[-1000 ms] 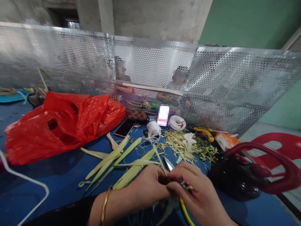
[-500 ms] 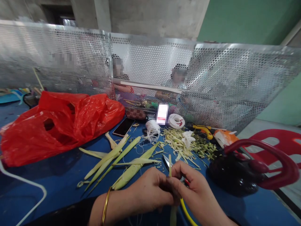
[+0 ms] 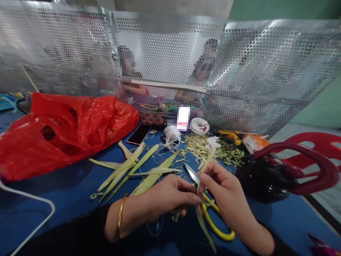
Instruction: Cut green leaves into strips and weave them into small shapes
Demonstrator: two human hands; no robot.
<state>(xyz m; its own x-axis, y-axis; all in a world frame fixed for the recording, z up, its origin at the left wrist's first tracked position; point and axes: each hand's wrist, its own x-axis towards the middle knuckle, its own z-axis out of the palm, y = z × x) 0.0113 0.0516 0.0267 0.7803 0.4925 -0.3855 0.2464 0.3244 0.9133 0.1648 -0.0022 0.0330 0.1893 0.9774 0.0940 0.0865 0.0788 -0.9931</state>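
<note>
My left hand [image 3: 173,193], with a gold bangle at its wrist, pinches the lower part of a pale green corn husk strip [image 3: 209,161] between thumb and fingers. Higher up on the same strip, my right hand [image 3: 226,190] has thumb and forefinger closed. The strip's upper end slants up past the right fingers, and a longer tail dangles below the left hand. Behind and beneath both hands lie scissors [image 3: 226,235] with yellow handles, partly covered, blades pointing away. More corn husks [image 3: 122,167] lie spread to the left. Fine thread [image 3: 157,229] loops below my left hand.
A red plastic bag [image 3: 87,124] fills the left, near a phone [image 3: 139,134]. White thread [image 3: 172,137], a white spool [image 3: 200,126] and chopped husk bits [image 3: 197,145] lie ahead. A dark kettle [image 3: 266,181] stands right. People sit behind a perforated metal screen [image 3: 165,46].
My right hand has risen and moved slightly right along the strip, which now tilts rightward instead of standing upright. More of the scissors' yellow handles shows. The view has tipped downward.
</note>
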